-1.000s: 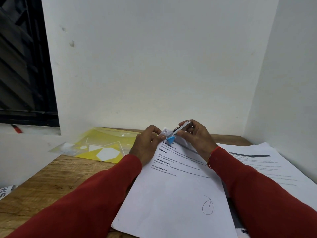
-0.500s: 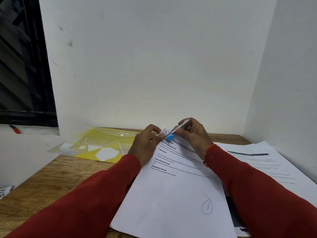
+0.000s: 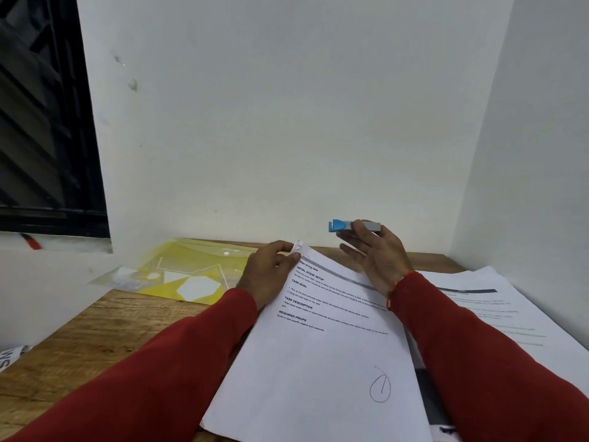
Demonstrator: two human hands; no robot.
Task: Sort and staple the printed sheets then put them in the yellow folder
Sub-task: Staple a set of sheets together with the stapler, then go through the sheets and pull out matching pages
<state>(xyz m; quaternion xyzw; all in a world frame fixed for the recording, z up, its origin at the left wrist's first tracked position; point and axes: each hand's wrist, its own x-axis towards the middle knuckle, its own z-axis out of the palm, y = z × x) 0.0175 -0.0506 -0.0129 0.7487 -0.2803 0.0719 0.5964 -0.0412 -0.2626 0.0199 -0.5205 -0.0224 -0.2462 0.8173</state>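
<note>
The wooden table (image 3: 95, 327) looks rough-grained and matt. The yellow folder (image 3: 191, 269) is glossy translucent plastic; the stapler (image 3: 345, 226), blue plastic with metal; the printed sheets (image 3: 318, 362), smooth matt paper.

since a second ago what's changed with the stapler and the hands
The right hand has lifted the stapler up and away from the top corner of the sheets; it was clamped on that corner before. The right hand still holds the stapler. The left hand still pinches the same corner. The yellow folder and the other papers have not moved.

Blue-grey stapler (image 3: 350, 226); yellow folder (image 3: 191, 269), white shapes; white sheets (image 3: 318, 362), black print; red sleeves (image 3: 165, 362).
</note>
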